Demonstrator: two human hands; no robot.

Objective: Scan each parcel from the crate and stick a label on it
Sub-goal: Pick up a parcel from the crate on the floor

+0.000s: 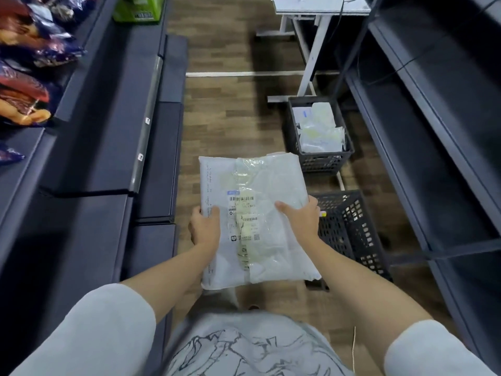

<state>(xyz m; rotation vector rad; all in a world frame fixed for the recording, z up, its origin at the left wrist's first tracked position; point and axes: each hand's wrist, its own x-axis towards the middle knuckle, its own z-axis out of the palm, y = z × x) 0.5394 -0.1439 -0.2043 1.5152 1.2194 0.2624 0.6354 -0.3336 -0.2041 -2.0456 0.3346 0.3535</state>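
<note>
Above the near black perforated plastic crate (pixel 349 234), a flat white plastic mailer parcel (pixel 254 221) is gripped at its edges by the left hand (pixel 204 226) and right hand (pixel 299 217), printed label up. Judged step: parcel lifted out, unscanned. Next, a scanner, not seen, must be found.

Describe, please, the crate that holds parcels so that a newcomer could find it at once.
Start at the white table legs on the wooden floor, right of the aisle. At their foot stands a dark crate filled with pale parcels. The nearer crate beside the right hand shows none.
</note>
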